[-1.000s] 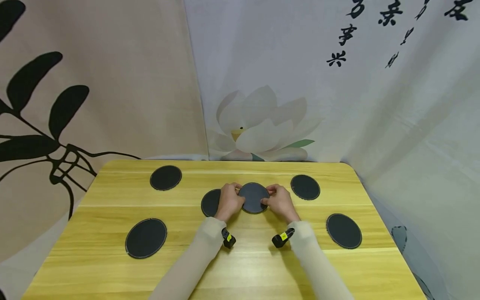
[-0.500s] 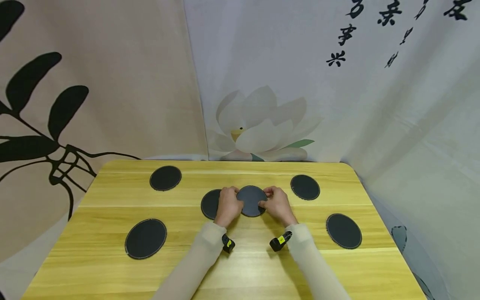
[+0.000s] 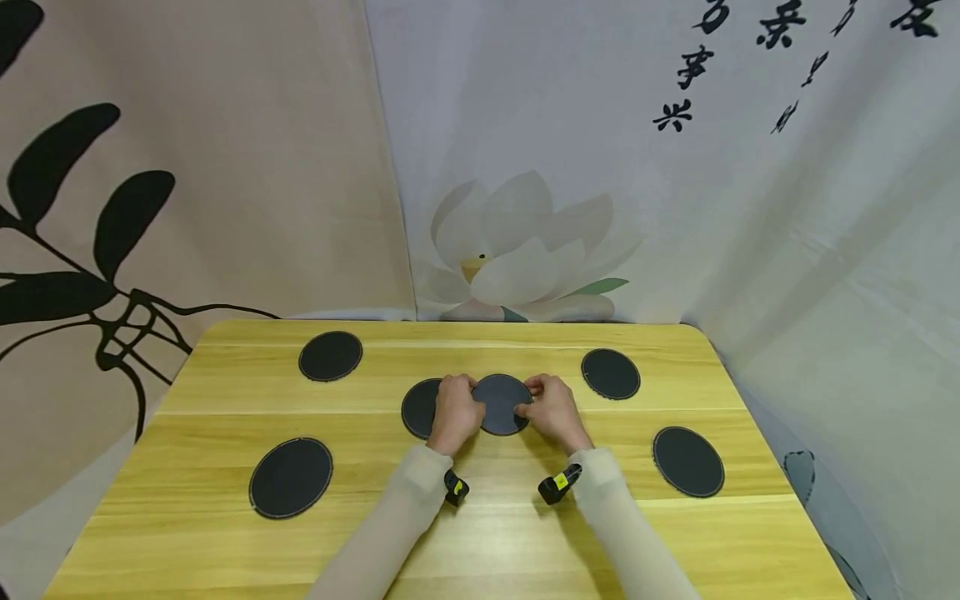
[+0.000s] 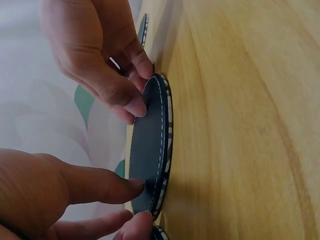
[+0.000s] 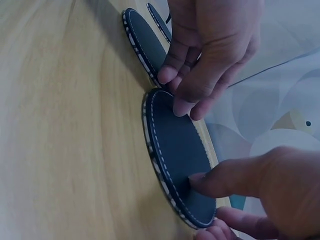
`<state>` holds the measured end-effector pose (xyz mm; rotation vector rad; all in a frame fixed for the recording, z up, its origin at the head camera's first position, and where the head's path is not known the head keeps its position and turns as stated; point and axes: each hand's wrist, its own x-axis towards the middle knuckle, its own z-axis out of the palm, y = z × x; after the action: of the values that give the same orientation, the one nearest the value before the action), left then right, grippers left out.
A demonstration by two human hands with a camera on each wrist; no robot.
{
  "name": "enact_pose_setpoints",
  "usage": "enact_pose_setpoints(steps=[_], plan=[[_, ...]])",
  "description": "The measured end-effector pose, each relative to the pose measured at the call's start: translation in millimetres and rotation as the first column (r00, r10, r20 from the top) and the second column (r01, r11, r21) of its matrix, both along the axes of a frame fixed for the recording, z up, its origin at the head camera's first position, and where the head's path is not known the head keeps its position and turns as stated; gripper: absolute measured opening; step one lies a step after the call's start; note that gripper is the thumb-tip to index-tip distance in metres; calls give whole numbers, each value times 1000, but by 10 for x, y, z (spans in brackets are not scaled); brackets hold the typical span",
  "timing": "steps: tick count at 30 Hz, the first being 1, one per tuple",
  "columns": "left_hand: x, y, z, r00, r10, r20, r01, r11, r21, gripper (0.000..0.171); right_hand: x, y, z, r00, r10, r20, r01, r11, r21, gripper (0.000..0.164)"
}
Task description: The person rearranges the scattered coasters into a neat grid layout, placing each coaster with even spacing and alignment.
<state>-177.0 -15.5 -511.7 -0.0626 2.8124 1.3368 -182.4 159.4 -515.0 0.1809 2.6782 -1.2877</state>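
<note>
Held coaster (image 3: 501, 404): round, black, pale stitching round the rim, checkered edge. Located at the centre of the table's far half, between the two hands. Lies flat or nearly so; whether its underside fully meets the wood cannot be told.

Left hand (image 3: 455, 408): pinches the left side of the held coaster, thumb on the upper face, fingertips at the rim.

Right hand (image 3: 553, 411): pinches the right side in like fashion, thumb on top, other fingers at the edge.

Change: over the last second the held coaster has shifted slightly nearer and leftward, both hands moving with it; in the latter half second there is hardly any movement. Judged from this, the work is at fine positioning rather than carrying, and the hold is not yet released.

Neighbouring coaster (image 3: 417, 408): just left of the held one, partly covered by the left hand. The rims meet or nearly meet; contact is uncertain.

Outlying coasters, four, of like black face, well apart: far-left coaster (image 3: 331, 357); near-left coaster (image 3: 292, 478); far-right coaster (image 3: 611, 374); near-right coaster (image 3: 687, 462).

Wrist cameras, two: left camera (image 3: 456, 489), right camera (image 3: 555, 487), both black with yellow marks, at the cuffs of pale sleeves (image 3: 626, 521).

Table (image 3: 487, 542): yellowish wood grain, rounded far corners.

Backdrop cloth (image 3: 300, 167): behind the table, printed with dark leaves, a white flower (image 3: 525, 250) and black writing.
</note>
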Motion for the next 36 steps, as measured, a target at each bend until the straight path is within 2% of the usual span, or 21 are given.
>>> enact_pose_setpoints(steps=[15,28,36], plan=[[-13,-35,-6,999,-7,45,7,1000,-13,32,11,-21,25,1000,28,-7,-27,999,44,45],[2,-40,-24,998,-24,52,22,999,39,36,34,24,53,998,61,6,-61,995,83,47],[-34,-96,75,997,-22,80,15,997,81,44,40,103,151,994,109,14,-109,994,11,54]])
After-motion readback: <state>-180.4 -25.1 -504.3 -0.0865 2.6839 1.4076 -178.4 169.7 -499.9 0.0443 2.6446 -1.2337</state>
